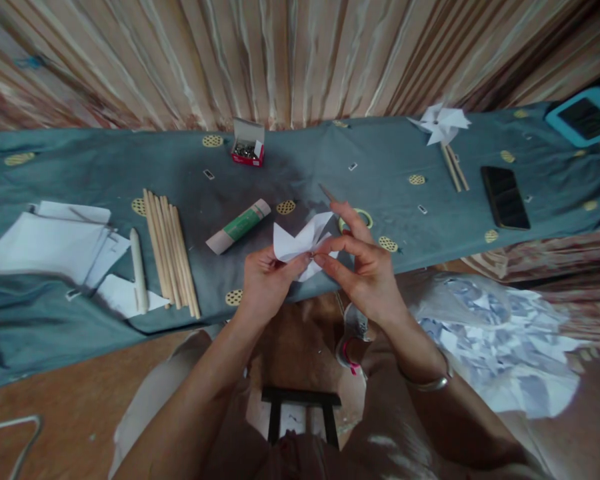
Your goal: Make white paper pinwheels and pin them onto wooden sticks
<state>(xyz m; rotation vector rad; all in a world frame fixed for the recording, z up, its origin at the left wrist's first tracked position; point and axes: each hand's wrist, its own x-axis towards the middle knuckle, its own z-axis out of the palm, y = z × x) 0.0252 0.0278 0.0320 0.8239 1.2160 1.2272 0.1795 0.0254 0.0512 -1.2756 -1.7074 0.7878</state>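
Note:
Both hands meet at a white paper pinwheel (300,245) above the table's front edge. My left hand (267,277) grips its left side, thumb near the centre. With thumb and index finger, my right hand (367,270) pinches at the pinwheel's middle; a tiny shiny thing shows there, too small to name surely. Behind the right fingers lie scissors (356,219) with yellow-green handles, partly hidden. A rolled paper tube with a green band (240,225) rests left of the pinwheel. Farther back stands an open red and white box (249,143) of small metal pieces.
Several wooden sticks (169,250), a white pen-like tool (139,270) and paper sheets (55,240) lie at left. To the right are a finished-looking pinwheel (443,123), two sticks (454,167), a dark phone (505,197) and a blue-framed device (587,117). A bag of paper scraps (500,340) sits below.

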